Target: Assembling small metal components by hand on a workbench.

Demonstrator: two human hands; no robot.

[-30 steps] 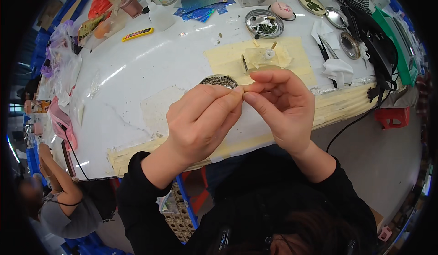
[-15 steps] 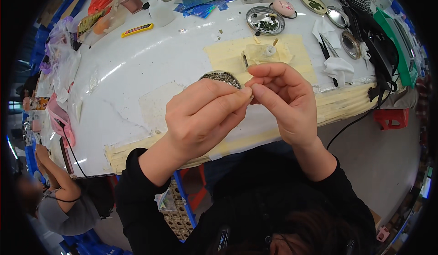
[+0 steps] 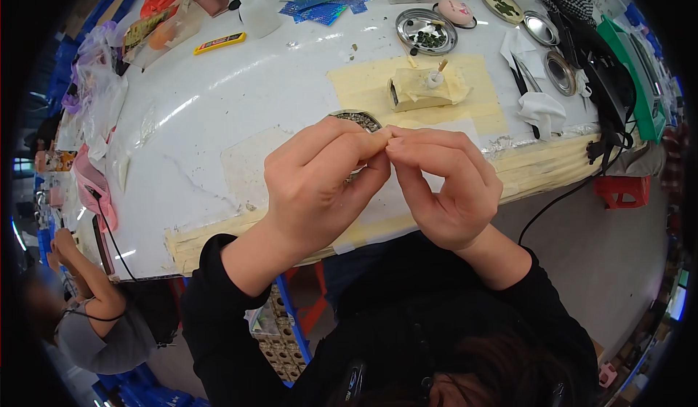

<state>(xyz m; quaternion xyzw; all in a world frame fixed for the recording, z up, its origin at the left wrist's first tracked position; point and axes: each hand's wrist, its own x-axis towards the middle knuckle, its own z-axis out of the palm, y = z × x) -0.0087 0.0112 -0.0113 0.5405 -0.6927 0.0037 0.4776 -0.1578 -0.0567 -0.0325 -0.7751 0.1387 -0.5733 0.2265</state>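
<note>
Head view: left hand (image 3: 320,181) and right hand (image 3: 443,185) raised over the white surface (image 3: 218,109), fingertips pinched together; pinched item too small to tell. Round metal dish (image 3: 356,120) sits just behind them, part hidden.

The person wears a black long-sleeved top, plain and without visible print. Both sleeves are pushed back from the wrists, bunching in soft folds along the forearms, so the left hand (image 3: 320,181) and right hand (image 3: 447,189) are bare, with no gloves, rings or watch showing. The fingers (image 3: 429,145) carry short nails. Near the lower edge, dark hair shows, with a black strap and small fittings on the head.
</note>
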